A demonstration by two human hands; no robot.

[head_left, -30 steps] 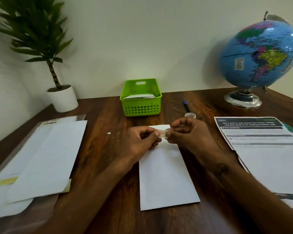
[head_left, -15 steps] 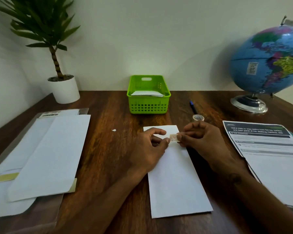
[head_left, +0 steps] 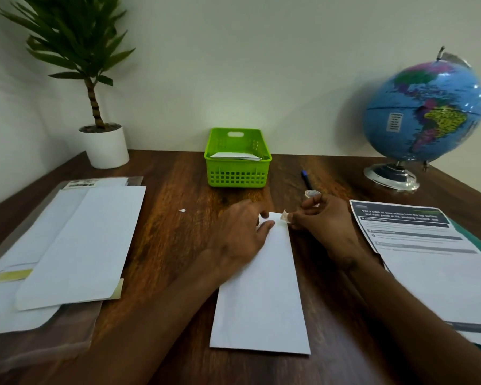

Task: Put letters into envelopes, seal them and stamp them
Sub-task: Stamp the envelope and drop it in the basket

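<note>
A white envelope point(head_left: 261, 290) lies lengthwise on the wooden table in front of me. My left hand point(head_left: 239, 234) rests on its far left corner with relaxed fingers and holds it down. My right hand point(head_left: 322, 226) pinches a small stamp point(head_left: 284, 216) between thumb and fingertip, right at the envelope's far right corner. The stamp stands tilted up from the paper. Printed letters point(head_left: 417, 245) lie at the right. Spare envelopes point(head_left: 75, 245) are stacked at the left on a clear plastic sleeve.
A green basket point(head_left: 220, 176) holding folded papers stands at the back centre. Beyond my right hand are a blue pen point(head_left: 306, 180) and a small tape roll point(head_left: 311, 193). A potted plant point(head_left: 106, 145) sits back left, a globe point(head_left: 422, 115) back right. A paper scrap point(head_left: 182, 210) lies on the wood.
My left hand has let go of the stamp and now lies flat on the envelope. My right hand alone holds the stamp, moved toward the far right corner.
</note>
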